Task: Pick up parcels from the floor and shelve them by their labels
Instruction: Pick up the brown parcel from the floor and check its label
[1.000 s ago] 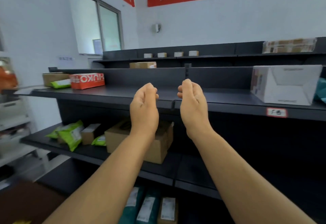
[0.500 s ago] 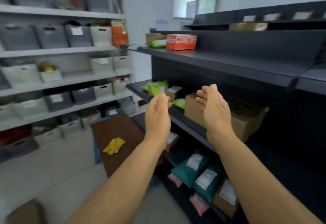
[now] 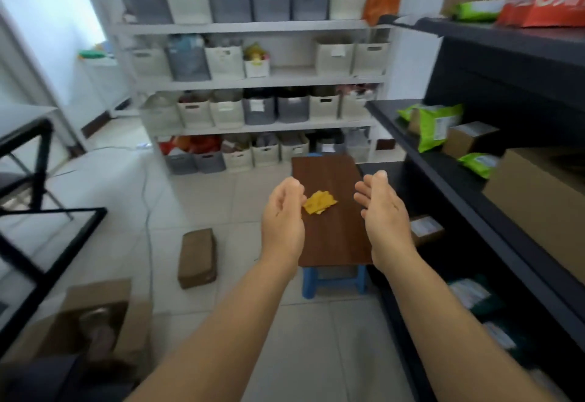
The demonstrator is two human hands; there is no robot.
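Observation:
A brown cardboard parcel (image 3: 197, 257) lies on the tiled floor, left of and below my hands. A yellow packet (image 3: 319, 201) rests on a brown wooden stool top (image 3: 332, 237). My left hand (image 3: 282, 216) and my right hand (image 3: 381, 211) are raised side by side in front of me, palms facing each other, fingers loosely curled and apart, holding nothing. The dark shelving unit (image 3: 493, 199) on the right carries green bags (image 3: 438, 124), brown boxes (image 3: 470, 137) and a red box (image 3: 549, 3).
A white rack of grey and beige bins (image 3: 253, 85) fills the back wall. An open carton (image 3: 98, 322) sits at the lower left near a black metal frame (image 3: 41, 211). A cable (image 3: 147, 199) runs across the floor. A small labelled box (image 3: 425, 229) lies under the dark shelf.
My view has swung left and down from the dark shelves to the floor and stool. Both hands stay raised and empty; the fingers have spread a little.

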